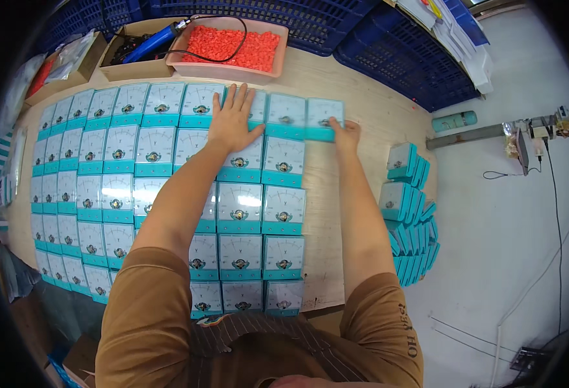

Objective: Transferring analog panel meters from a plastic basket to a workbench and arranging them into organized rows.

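Observation:
Analog panel meters [240,205] with white dials and teal lower edges lie face up on the table in several close rows. My left hand [232,124] rests flat across the top row, its fingers spread over a dial. At the right end of that row, my right hand [346,134] grips a panel meter [325,111], thumb on its face and fingers at its right side. That meter sits beside another panel meter [287,111], slightly blurred. The fingers of my right hand are partly hidden under the meter's edge.
More teal meters [397,200] stand stacked at the table's right edge. Behind the rows are a pink tub [278,72] of red-orange small parts, a cardboard box [119,70] with a blue electric screwdriver [152,44], and blue crates [404,61]. A metal bar [472,134] juts in at right.

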A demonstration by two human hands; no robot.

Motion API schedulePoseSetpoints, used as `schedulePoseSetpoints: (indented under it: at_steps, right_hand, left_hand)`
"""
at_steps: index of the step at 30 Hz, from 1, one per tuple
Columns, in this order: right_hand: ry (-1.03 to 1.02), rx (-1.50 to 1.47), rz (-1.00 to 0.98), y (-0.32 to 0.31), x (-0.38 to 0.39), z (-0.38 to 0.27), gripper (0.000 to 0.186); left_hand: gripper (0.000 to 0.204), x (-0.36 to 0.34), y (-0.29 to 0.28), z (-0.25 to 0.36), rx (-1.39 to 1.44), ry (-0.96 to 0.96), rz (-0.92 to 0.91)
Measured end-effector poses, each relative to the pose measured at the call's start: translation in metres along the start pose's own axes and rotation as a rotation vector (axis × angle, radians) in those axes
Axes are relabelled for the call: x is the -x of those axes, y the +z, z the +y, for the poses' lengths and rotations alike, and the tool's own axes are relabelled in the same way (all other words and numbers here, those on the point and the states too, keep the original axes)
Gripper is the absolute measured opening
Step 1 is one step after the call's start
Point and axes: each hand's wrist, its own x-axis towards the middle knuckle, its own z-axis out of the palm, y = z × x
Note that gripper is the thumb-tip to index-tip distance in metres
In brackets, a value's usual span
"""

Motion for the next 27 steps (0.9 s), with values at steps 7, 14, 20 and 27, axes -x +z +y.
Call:
schedulePoseSetpoints:
  at_steps: [7,14,20,27]
  right_hand:
    - [-0.409,0.741,0.029,-0.054,0.064,-0.023,0.056]
    - [-0.428,0.645,0.163,-0.226,0.256,-0.055,0.048]
    - [-0.35,0.916,0.371,-0.343,0.321,-0.011,0.063]
    - [-0.28,1.036,0.055,-0.372,0.282,0.019,0.09]
  left_hand:
    - [0.085,-0.009,0.009,0.006,-0.028,0.057,-0.004]
    - [0.065,0.017,-0.006,0.024,0.143,0.352,0.412]
    - [0.066,0.138,-0.037,0.184,0.602,0.7,-0.225]
    - [0.091,0.215,-0.01,0.315,0.744,0.395,-0.1]
